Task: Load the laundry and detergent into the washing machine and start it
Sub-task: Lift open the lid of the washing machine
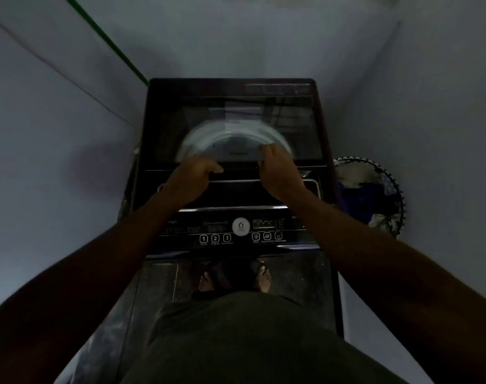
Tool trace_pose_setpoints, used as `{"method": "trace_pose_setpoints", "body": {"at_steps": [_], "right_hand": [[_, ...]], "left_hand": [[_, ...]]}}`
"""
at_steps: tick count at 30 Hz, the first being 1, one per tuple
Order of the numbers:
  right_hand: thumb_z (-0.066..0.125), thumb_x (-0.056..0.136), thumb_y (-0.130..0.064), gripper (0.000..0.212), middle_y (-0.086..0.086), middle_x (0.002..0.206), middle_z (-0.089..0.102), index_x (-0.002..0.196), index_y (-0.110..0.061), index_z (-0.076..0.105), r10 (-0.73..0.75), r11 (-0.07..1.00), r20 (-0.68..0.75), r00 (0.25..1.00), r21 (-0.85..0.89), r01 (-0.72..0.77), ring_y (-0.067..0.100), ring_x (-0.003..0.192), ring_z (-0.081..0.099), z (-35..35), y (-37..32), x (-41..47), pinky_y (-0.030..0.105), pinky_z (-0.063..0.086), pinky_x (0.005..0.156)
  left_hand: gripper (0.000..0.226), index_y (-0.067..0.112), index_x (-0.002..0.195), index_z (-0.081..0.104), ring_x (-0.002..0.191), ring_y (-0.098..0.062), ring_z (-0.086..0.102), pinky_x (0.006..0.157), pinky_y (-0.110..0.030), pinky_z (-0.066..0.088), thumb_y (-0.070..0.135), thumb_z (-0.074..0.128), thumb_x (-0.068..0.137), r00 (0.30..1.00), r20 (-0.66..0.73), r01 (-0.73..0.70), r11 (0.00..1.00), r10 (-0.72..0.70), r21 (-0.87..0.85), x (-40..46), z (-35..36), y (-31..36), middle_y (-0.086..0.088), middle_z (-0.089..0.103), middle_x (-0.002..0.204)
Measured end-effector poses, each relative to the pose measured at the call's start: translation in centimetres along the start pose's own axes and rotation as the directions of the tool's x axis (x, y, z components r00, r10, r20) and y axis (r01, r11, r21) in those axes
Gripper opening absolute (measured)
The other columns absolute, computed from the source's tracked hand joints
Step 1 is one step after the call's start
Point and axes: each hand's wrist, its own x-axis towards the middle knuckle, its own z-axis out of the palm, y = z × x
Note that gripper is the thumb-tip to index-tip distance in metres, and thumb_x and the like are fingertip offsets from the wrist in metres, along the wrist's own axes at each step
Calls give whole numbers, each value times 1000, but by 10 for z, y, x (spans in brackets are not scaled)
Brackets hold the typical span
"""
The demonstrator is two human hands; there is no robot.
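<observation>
In a narrow, dim corner, the washer (233,162) is sitting tight between pale walls, head view looking straight down on it. Both hands are working at the front edge of the lid (233,128). Left hand (190,177) is curling its fingers over the edge near the fold line; right hand (278,170) is closing its grip on the lid's front handle strip. Can't tell whether the lid is lifting or lowering. Glass panel is showing the drum ring underneath.

Handling, my read: lid is rigid, glass-paned, hinged at the back, probably folding mid-way. Moderately heavy, smooth, so hold the handle strip, not the glass, and keep fingers clear of the fold.

Laundry (366,189) is lying in a basket (399,195) on the floor just right of the washer, soft and light, grab by bunching. No detergent in view.

Control panel (236,231) is facing the person, display looks unlit. Floor (158,281) is dark tile, bare feet on it. Little elbow room; lighting is poor.
</observation>
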Motion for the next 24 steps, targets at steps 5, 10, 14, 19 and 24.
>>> {"method": "trace_pose_setpoints", "body": {"at_steps": [5,10,14,19,24], "right_hand": [[60,85,-10,21,17,106,59,105,-2,62,-26,999,125,992,-30,30,32,99,55,3,-4,-3,38,45,84],[62,87,-20,26,13,115,61,109,-8,63,-24,999,262,965,-17,29,31,107,56,3,-10,-9,41,47,88],[60,90,-31,32,8,121,58,118,-14,61,-21,997,291,957,-64,42,26,115,51,7,-12,-12,43,43,95],[57,92,-41,38,8,118,59,119,-15,60,-3,999,361,933,-38,18,27,111,55,13,-21,-17,45,46,93],[53,87,-61,58,6,124,56,126,-18,54,21,997,402,915,-77,11,25,115,52,11,-24,-20,47,41,99]], "left_hand": [[37,10,102,74,98,-22,67,93,-36,52,-7,49,81,999,33,30,998,-32,48,-6,11,10,-8,72,103],[38,17,111,69,109,-23,60,100,-41,46,4,52,80,992,54,112,990,-117,87,-12,20,6,-7,64,114],[36,16,117,66,109,-22,58,100,-37,45,6,54,84,990,62,120,990,-124,70,-19,24,7,-6,63,116],[37,15,119,65,111,-21,57,100,-30,42,4,55,85,991,46,127,991,-129,45,-21,27,5,-6,61,118],[37,11,121,65,112,-25,57,100,-32,41,3,56,86,990,77,116,990,-122,76,-18,22,7,-11,61,118]]}}
